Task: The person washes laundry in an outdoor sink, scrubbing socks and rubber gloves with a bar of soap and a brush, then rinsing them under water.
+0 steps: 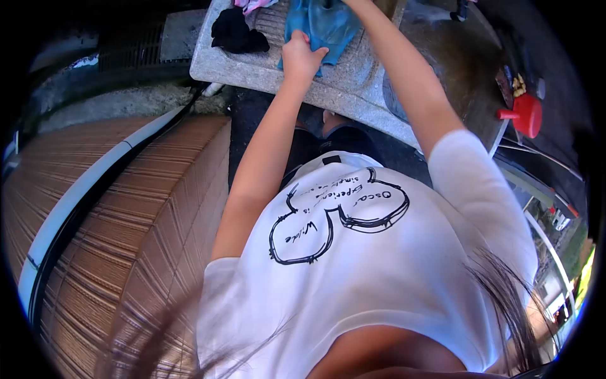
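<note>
A teal garment (pixel 331 31), dark in patches as if wet, lies on the ridged washboard (pixel 270 22) of a stone wash sink (pixel 265 71). My left hand (pixel 304 55) is closed on its near left edge, thumb to the right and fingers curled over the fabric. My right forearm reaches to the garment's far right side, but the right hand itself is cut off by the top of the view. To the left of the teal garment sits a bunched black cloth (pixel 237 31). Behind it, a pink cloth (pixel 254 4) shows partly at the top edge.
A darker basin area (pixel 435 47) lies right of the washboard. At far right is a red dipper (pixel 528 115). A brown tiled block (pixel 126 208) with a pale pipe (pixel 82 180) stands to my left. A metal drain grate (pixel 129 47) is at upper left.
</note>
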Demonstrator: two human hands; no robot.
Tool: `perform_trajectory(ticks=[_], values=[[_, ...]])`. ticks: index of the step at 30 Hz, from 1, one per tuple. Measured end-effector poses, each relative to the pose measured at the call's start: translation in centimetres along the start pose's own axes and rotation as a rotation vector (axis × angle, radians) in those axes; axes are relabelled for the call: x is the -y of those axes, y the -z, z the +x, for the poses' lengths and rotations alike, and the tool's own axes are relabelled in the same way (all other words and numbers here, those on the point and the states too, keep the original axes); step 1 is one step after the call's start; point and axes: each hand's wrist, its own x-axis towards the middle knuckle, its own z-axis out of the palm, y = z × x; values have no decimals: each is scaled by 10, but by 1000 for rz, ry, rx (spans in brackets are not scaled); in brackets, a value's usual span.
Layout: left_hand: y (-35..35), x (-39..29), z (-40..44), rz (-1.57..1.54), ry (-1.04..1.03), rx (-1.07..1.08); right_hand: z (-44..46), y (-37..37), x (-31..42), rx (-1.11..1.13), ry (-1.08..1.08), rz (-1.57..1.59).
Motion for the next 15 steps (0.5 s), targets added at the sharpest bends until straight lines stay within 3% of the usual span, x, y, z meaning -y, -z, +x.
perform_trajectory(ticks=[1, 2, 4, 5, 6, 7, 8, 9, 12, 13, 14, 15], values=[[4, -4, -2, 50, -11, 13, -14, 30, -17, -24, -49, 31], [6, -9, -5, 100, -19, 25, -24, 27, -65, -442, 164, -34], [8, -12, -9, 125, -31, 74, -58, 77, -132, 19, -280, 7], [11, -19, -11, 142, -30, 96, -81, 80, -171, -62, -442, -10], [14, -25, -14, 160, -29, 118, -103, 49, -264, 93, -618, -124], [21, -45, -17, 28, 118, 273, -133, 19, -364, 485, -735, 449], [23, -57, -18, -110, 265, 420, -154, 44, -359, 855, -1258, 442], [20, -59, -19, -103, 268, 405, -173, 50, -378, 981, -1472, 415], [11, -63, -23, -87, 325, 441, -203, 19, -488, 399, -1386, -217], [10, -70, -31, 316, 129, 349, -195, 28, -441, 87, -1439, -545], [5, -74, -35, 708, -70, 248, -206, 31, -424, 199, -1486, -288], [0, -75, -35, 705, -60, 231, -203, 27, -413, 254, -1492, -160]])
